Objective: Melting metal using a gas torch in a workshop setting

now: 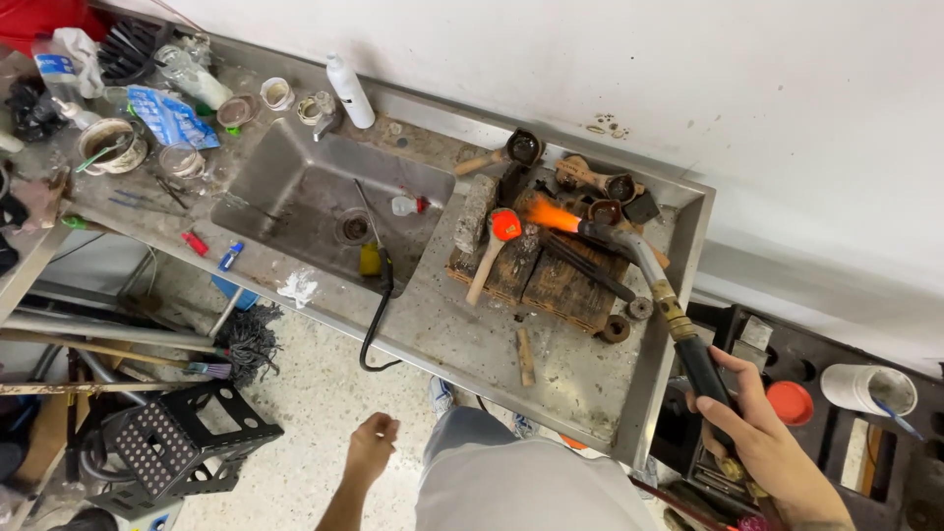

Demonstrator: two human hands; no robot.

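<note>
My right hand [762, 433] grips the black handle of a gas torch [657, 280] at the lower right. The torch's bent metal nozzle points left and throws an orange flame [553, 216] at a small crucible glowing red [505, 225]. The crucible has a wooden handle and rests on a charred wooden block [551, 275] on the steel counter. My left hand [373, 447] hangs free below the counter's front edge, fingers loosely curled, holding nothing.
A steel sink [295, 197] lies left of the block, with a black hose [379, 315] trailing over its edge. Several more crucibles [610, 187] sit behind the block. A white bottle [350, 90], cups and clutter fill the far left counter. A black crate [182, 438] stands on the floor.
</note>
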